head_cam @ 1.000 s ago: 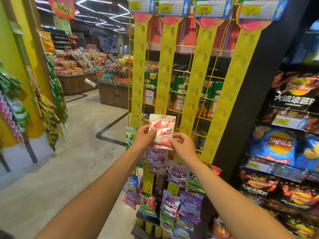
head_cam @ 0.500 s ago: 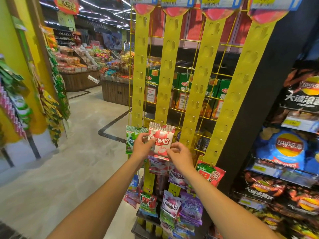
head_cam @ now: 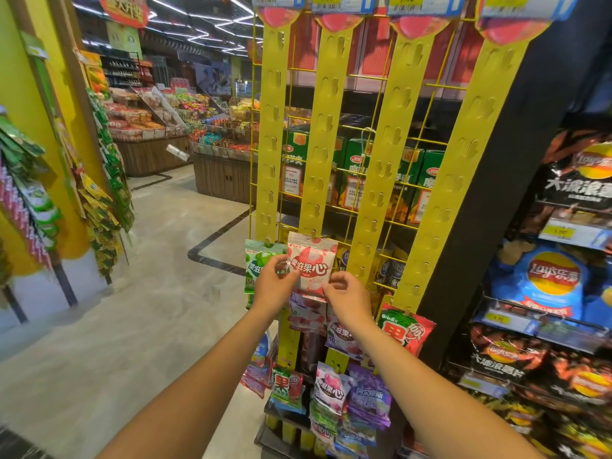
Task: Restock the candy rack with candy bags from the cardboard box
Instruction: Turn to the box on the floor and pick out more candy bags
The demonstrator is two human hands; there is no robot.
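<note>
Here my left hand and right hand pinch the pink 果滋果心 bag. Open floor lies left of it.

Candy bag on candy rack; chip shelves right of rack.

**Crisps, cartons, shop floor**

A blue foil crisp bag sits on a wire shelf at the right, with black crisp bags above and below it. Green cardboard cartons line a shelf further back. Wooden display bins stand on the grey polished floor. Green and yellow packets hang beside a yellow pillar.
</note>
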